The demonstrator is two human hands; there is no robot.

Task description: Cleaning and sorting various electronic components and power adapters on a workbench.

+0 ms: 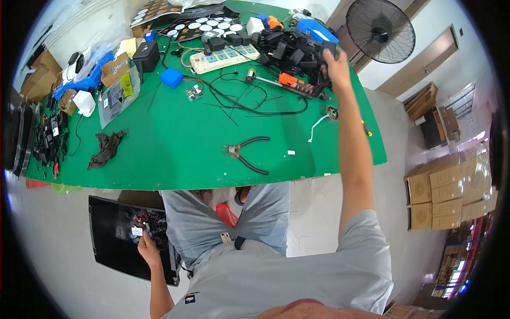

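At the right back of the green table, my right hand (338, 67) grips a black power adapter (328, 48) at the edge of a heap of black adapters and cables (289, 50). My left hand (149, 249) is low at the left, over a black bin (115, 235) beside my leg, with its fingers on a small part with a white label (136, 231) above tangled wires. Diagonal cutters (249, 154) with black handles lie near the table's front edge. An orange and black soldering iron or similar tool (299, 84) lies just below the heap.
Behind the cutters are a white power strip (225, 59), a blue battery pack (171, 77), a small circuit board (194, 93) and loose black cable. A crumpled dark cloth (105, 149) and bagged parts (119, 97) are at the left. A standing fan (380, 34) is beyond the right corner.
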